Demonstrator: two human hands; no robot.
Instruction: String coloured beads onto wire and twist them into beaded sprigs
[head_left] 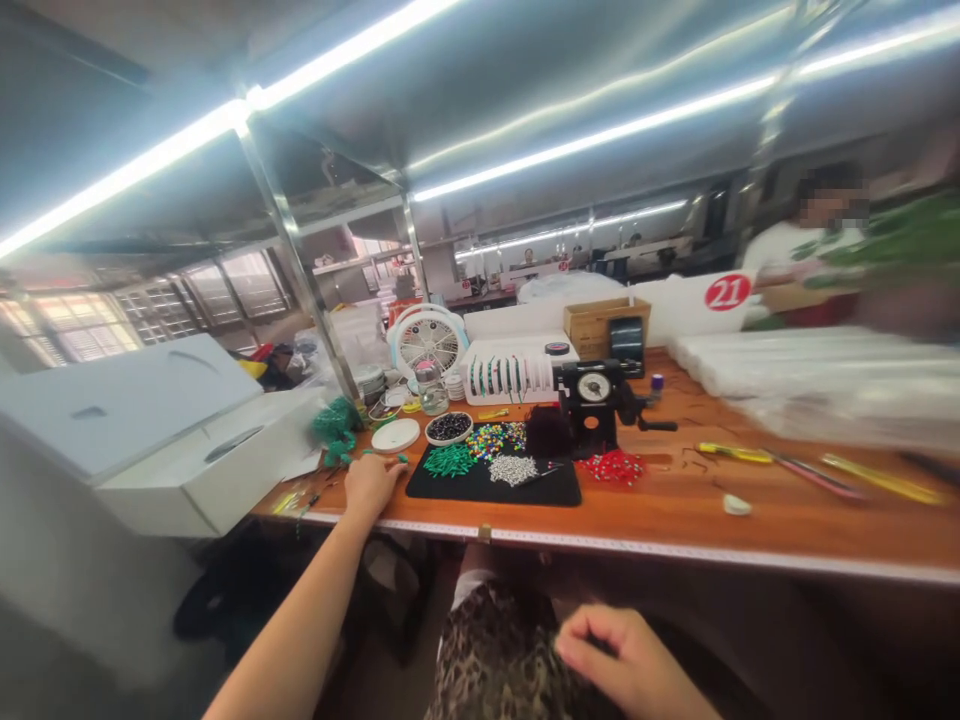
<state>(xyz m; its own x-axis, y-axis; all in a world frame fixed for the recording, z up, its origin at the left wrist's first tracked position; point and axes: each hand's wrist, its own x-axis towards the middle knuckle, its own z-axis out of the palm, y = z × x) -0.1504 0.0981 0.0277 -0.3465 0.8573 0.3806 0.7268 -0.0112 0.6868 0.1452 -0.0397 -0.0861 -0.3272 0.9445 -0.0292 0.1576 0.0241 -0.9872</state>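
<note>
My left hand rests at the table's front edge, left of the black mat. Its fingers are bent together, with bits of green showing beside them; what they hold, if anything, is hidden. My right hand is over my lap, below the table edge, with its fingers curled in and nothing visible in them. Green beads, white beads and multicoloured beads lie in piles on the mat. Behind them stands a dish of black beads. A white lid lies beyond my left hand.
A black hand-cranked winder with white spools stands behind the mat. Red beads lie to its right, then a yellow cutter. A fan, glass jar and white box are at left. A person sits far right.
</note>
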